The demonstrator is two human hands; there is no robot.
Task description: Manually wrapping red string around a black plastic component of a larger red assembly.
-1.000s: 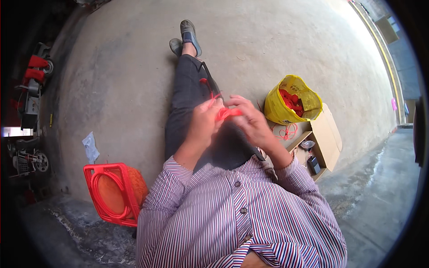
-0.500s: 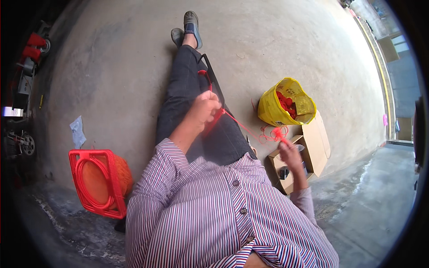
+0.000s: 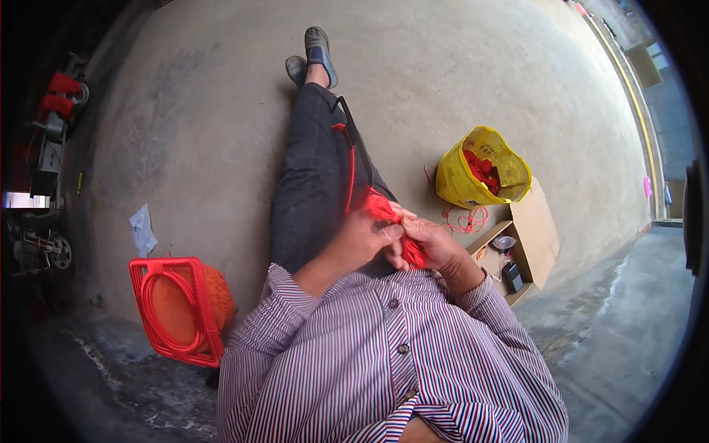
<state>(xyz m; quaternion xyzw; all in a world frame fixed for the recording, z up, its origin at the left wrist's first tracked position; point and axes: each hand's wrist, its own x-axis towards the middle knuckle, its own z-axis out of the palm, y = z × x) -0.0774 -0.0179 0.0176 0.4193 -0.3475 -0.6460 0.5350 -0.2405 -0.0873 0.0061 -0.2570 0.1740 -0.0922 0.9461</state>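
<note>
Over my lap, both hands meet around a bundle of thin red cord [image 3: 382, 207]. My left hand [image 3: 365, 238] is closed on its upper part. My right hand [image 3: 436, 242] grips it from the other side, fingertips against the left ones, and red strands hang out below. A single red cord [image 3: 351, 181] runs from near the hands along my thigh to a black frame [image 3: 344, 111] lying against my leg, with a red piece near its top. Part of the frame and the inside of my grip are hidden.
To the right stands a yellow bag-like bucket [image 3: 452, 181] with red material inside. Loose red cord [image 3: 473, 220] lies beside it, near an open cardboard box [image 3: 537, 235] holding small items. A red frame with coiled cord [image 3: 140, 292] leans on an orange cylinder [image 3: 217, 295] at the left.
My right hand has come in from beside the cardboard box to meet my left hand over my lap. The left has moved down and right. The red cord is now bunched between them.
</note>
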